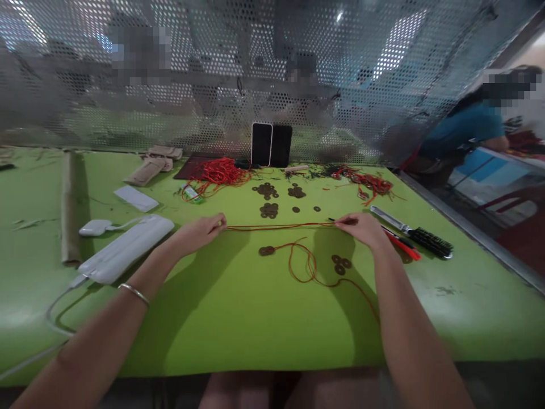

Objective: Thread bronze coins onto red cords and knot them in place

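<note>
head view: a red cord [281, 226] is pinched at its left stretch by the left hand's fingertips [216, 225] and at its right by the right hand's [357, 225]. being thin, light and limp, it is probably best gripped near both ends; it is held nearly straight between the hands, above the green table [238, 318], behind coins [266, 250].

A slim, smooth, silver-coloured bangle [134, 293] rings the left forearm [102, 329], towards 8 o'clock. The right forearm [411, 318], towards 4 o'clock, is bare. Both forearms widen away from slender wrists. The thighs [238, 391], at 6 o'clock, are dim and blurred.
</note>
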`<state>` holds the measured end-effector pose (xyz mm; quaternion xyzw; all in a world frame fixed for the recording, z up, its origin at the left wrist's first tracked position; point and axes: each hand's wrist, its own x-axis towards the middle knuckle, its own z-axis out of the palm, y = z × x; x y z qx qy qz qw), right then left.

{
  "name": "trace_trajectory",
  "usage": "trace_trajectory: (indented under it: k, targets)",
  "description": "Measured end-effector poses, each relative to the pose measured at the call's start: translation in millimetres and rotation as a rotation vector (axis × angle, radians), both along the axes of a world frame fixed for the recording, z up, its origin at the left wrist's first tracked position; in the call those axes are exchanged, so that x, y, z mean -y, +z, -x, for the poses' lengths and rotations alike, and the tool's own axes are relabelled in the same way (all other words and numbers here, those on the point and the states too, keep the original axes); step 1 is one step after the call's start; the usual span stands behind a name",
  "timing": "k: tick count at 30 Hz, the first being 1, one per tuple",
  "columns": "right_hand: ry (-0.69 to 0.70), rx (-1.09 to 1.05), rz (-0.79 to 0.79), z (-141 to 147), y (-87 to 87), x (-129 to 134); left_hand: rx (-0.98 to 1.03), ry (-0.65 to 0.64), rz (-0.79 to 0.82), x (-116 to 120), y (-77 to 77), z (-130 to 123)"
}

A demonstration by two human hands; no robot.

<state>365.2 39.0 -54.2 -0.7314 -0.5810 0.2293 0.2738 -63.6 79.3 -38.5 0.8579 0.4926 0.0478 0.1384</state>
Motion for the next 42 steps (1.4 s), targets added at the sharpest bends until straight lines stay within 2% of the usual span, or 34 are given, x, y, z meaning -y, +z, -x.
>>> trace_trajectory:
  k: [6,13,21,23,25,28,33,37,42]
  targets:
    - [0.063,0.146,-0.066,1,6.2,3,-0.034,0.006,0.007,0,-0.8,-2]
    - [0.354,0.272,-0.125,14,6.5,3,-0.027,0.000,0.003,0,-0.4,1]
    - [0.472,0.462,-0.195,10,3.2,-2,0.023,-0.111,-0.177,-6,0.0,14]
    - [0.479,0.478,-0.198,7,2.1,-3,0.012,-0.105,-0.189,-6,0.0,15]
    - [0.478,0.487,-0.198,6,1.4,-3,-0.004,-0.038,-0.224,-9,2.0,14]
    - [0.477,0.481,-0.197,5,1.5,-4,-0.050,0.137,-0.289,-25,8.5,9]
    - [0.465,0.489,-0.260,6,1.4,-4,-0.116,0.346,-0.371,-81,18.1,-4]
    - [0.470,0.480,-0.303,8,-0.6,-5,-0.157,0.435,-0.397,-120,16.8,-15]
    - [0.464,0.437,-0.325,9,0.9,-7,-0.168,0.496,-0.362,-142,11.3,-21]
